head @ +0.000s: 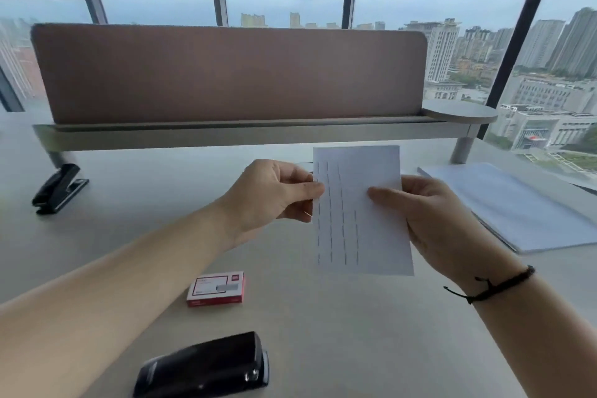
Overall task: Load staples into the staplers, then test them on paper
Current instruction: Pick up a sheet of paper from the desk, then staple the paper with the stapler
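Folded paper sheet [361, 210], held upright in the air above the middle of the desk [323, 333], well clear of its surface; several columns of short dark staple marks down the left half. Left hand [274, 194] pinching the sheet's left edge between thumb and curled fingers; right hand [429, 216] gripping the right edge, thumb across the face and fingers behind. Both grips closed on the paper.

Judged stage: inspection of test staples, neither stapler in hand.

Risks from here: tearing along the stapled columns if pulled apart by the two hands, the punctures acting as a weak line; pricked fingertips from any staple legs not folded flat on the hidden back face, which cannot be checked from this view; slipping of the sheet if one pinch is released before the other is firm.

Near stapler [203, 365], black, lying at the near edge of the desk, below the left forearm. Staple box [217, 288], red and white, closed, between that stapler and the held sheet. Far stapler [58, 189], black, toward the far left corner, well apart from everything else. Paper stack [517, 210] along the right edge, just beside the right hand.

Brown divider panel [226, 74] across the far edge, windows and city buildings behind. Obstruction: staple box directly under the sheet's likely path down; left forearm over the reach to the near stapler.
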{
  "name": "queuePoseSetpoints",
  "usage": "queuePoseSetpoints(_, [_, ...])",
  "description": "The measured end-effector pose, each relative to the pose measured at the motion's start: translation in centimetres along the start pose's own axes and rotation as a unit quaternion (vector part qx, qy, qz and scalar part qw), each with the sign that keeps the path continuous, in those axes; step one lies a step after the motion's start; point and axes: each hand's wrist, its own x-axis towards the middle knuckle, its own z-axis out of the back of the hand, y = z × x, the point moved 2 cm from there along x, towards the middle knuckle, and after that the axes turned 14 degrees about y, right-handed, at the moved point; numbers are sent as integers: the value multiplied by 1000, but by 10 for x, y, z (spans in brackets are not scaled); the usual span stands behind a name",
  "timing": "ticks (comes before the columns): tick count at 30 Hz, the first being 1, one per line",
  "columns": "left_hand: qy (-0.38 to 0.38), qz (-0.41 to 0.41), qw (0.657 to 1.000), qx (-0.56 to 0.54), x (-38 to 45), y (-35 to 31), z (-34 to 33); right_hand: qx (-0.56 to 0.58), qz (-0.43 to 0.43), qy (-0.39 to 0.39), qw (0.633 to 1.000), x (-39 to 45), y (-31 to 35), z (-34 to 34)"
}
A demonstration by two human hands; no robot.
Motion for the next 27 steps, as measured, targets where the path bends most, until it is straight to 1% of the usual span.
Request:
queuePoseSetpoints(3, [17,51,998,23,-45,18,1,-2,-98,32,995,-22,-25,-26])
queuePoseSetpoints(5, [16,64,996,52,-72,26,0,3,-146,43,988,-36,-41,-40])
queuePoseSetpoints(8, [12,70,989,127,-103,32,-5,5,-197,70,978,-54,-55,-51])
queuePoseSetpoints(11, [1,65,974,217,-122,36,-11,-19,-234,99,967,-66,-61,-55])
queuePoseSetpoints(13, [-6,61,957,284,-129,38,-15,-39,-251,115,960,-72,-62,-59])
queuePoseSetpoints(15, [-11,59,944,324,-131,41,-17,-37,-260,121,957,-75,-62,-63])
queuePoseSetpoints(20, [-24,52,936,347,-126,46,-19,-38,-261,139,955,-69,-66,-77])
queuePoseSetpoints(27, [-30,69,927,368,-116,55,-23,-68,-242,164,954,-61,-70,-102])
